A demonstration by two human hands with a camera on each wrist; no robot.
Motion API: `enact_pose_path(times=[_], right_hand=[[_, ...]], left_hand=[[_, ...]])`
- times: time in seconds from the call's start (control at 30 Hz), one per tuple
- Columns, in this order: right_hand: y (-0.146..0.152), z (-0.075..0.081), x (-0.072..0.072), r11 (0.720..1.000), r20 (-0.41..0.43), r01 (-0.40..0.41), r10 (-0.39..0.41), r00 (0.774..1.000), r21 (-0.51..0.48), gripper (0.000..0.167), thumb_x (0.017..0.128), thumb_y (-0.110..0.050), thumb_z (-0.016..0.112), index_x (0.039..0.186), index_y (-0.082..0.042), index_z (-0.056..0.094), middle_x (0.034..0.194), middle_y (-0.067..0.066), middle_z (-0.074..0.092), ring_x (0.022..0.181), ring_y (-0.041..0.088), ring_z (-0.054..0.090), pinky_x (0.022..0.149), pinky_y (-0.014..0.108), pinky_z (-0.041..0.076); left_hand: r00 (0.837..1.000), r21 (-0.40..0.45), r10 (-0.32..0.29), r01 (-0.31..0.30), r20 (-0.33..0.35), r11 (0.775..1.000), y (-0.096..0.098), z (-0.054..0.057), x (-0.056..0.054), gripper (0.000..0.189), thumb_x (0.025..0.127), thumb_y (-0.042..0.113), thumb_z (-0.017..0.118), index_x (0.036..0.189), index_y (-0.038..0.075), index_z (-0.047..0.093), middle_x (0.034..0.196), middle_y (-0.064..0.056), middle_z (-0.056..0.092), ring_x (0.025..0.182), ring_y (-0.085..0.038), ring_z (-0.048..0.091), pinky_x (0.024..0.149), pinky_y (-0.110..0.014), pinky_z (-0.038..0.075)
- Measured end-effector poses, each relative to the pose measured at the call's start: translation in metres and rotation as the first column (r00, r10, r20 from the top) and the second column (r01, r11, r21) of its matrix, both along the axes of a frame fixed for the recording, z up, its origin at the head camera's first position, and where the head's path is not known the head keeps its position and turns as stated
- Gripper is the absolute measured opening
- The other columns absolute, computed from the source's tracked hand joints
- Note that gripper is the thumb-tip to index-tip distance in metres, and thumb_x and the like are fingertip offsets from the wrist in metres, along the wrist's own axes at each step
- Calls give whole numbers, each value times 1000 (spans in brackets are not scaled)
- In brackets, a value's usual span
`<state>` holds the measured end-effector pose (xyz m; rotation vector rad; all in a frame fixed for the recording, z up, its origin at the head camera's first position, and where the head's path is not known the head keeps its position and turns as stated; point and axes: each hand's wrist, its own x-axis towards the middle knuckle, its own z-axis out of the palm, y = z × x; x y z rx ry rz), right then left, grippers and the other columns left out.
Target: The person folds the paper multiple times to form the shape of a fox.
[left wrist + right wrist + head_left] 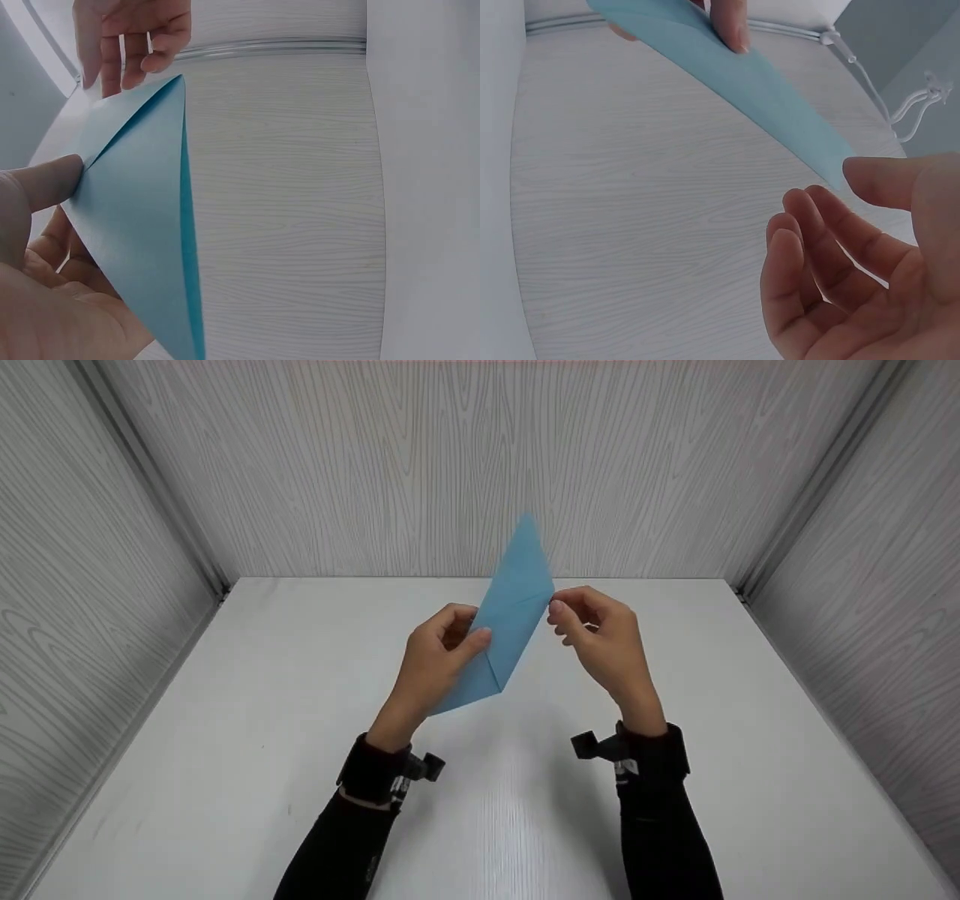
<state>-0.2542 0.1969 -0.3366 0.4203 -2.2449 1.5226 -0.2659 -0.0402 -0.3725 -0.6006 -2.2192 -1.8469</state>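
A light blue folded sheet of paper [517, 585] is held up over the table, its long point tilted upward and away. Creases and overlapping flaps show on it, and one long edge gapes slightly in the left wrist view. My left hand [439, 656] grips its lower left part, thumb on the near face and fingers behind. At the right-hand corner, my right hand [604, 634] pinches the paper lightly between thumb and forefinger. In the right wrist view, the right thumb [881, 180] overlaps that corner, while the other fingers curl loosely below.
A white table [247, 682] lies under both hands. Pale wood-grain panels stand around it: a back wall [337, 472], a left wall [75, 585] and a right wall [862, 585]. Black straps with small cameras sit on both wrists. A white cord [911, 112] hangs in the right wrist view.
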Motion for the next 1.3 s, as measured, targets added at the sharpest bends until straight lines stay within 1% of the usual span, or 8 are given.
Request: enact_pose_path(times=[0.1,0.2,0.3,0.57,0.8,0.87,1.03,1.3], right_hand=[[0,0,0,996,5,-46,46,999,-77,19,102,-20,68,106,-3,73,92,12,71,81,24,66,68,28,58],[2,-1,1,990,-16,-61,60,998,-125,17,101,-16,68,102,0,72,89,14,69,79,26,65,67,28,57],[5,-2,0,989,-40,-55,50,998,-134,16,100,-16,69,100,0,73,86,13,69,77,25,64,66,29,56],[6,-4,-3,996,-127,-13,2,992,-86,12,99,-12,70,98,-3,78,84,8,71,77,34,63,69,31,55],[3,-6,-5,1000,-50,-26,25,998,-16,14,100,-18,70,98,-6,75,86,6,70,77,23,64,69,29,55],[2,-6,-4,1000,-51,-15,15,999,14,14,100,-18,70,96,-6,76,84,6,69,75,21,62,68,29,54],[1,-4,-4,1000,-79,6,-5,997,9,15,100,-17,71,93,-6,76,82,6,70,73,23,62,65,27,52],[-1,-5,-4,1000,-57,-14,15,998,27,17,101,-19,69,95,-5,77,83,7,71,75,24,64,68,27,55]], left_hand=[[1000,-1,-29,29,-6,1000,3,1,3,30,100,30,71,125,15,69,110,-2,72,99,-20,69,94,-46,55],[998,-18,-55,55,-19,998,6,1,6,30,100,30,70,125,14,68,110,-1,72,98,-19,69,94,-45,55],[998,-44,-45,43,-44,998,9,1,6,26,101,29,69,122,14,69,105,-1,72,94,-18,68,90,-42,55],[996,-83,21,-29,-92,996,8,2,4,19,101,26,69,113,12,73,98,0,73,87,-15,67,82,-37,55],[996,-66,48,-53,-77,996,4,1,4,18,100,27,70,109,12,74,95,2,74,85,-15,67,81,-36,55],[996,-70,44,-50,-73,996,4,1,4,18,101,27,70,110,12,75,96,2,74,86,-15,68,82,-36,55],[995,-94,56,-63,-82,994,3,2,2,21,102,28,68,113,13,76,99,2,75,89,-13,69,84,-36,56],[993,-90,80,-88,-82,992,1,2,2,19,102,26,68,111,12,77,98,2,76,87,-13,70,83,-36,57]])
